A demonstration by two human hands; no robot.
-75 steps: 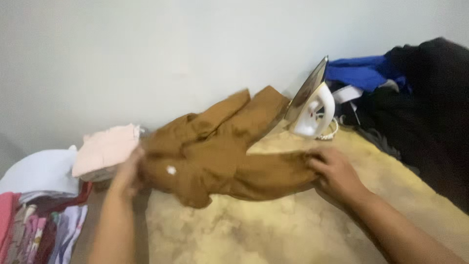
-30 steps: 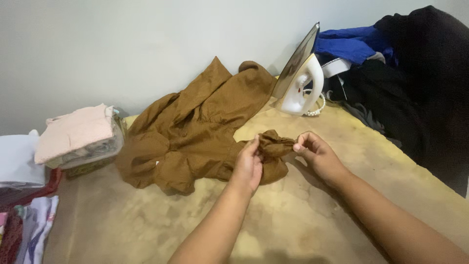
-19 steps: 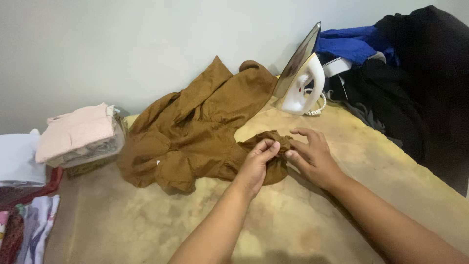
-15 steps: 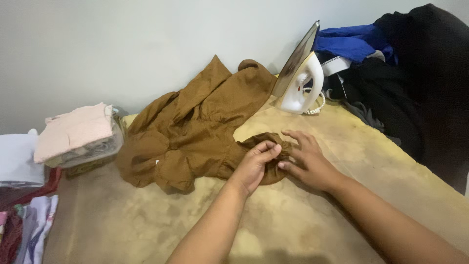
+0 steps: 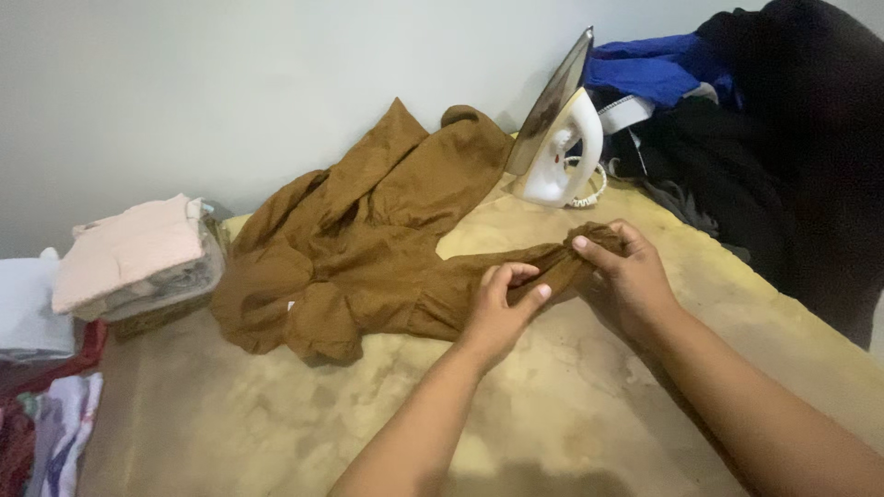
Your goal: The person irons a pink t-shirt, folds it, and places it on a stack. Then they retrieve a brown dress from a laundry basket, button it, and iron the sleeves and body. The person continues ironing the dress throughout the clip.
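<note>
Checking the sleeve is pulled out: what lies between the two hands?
In the head view, a stretched, twisted length of the brown garment runs from the left hand to the right hand; both grip it.

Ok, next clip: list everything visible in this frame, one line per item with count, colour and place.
brown garment: one, brown, crumpled across the middle of the surface, one part pulled out to the right
iron: one, white with a metal plate, standing on its heel at the back
padded surface: one, mottled yellow, under everything
folded clothes: one small stack, pale pink on top, far left
dark clothes pile: one heap, black with a blue piece on top, right rear
patterned cloth: a few pieces, pink and white, bottom-left corner
wall: pale grey, behind
left hand: pinching the pulled-out part of the garment
right hand: gripping its end
</note>
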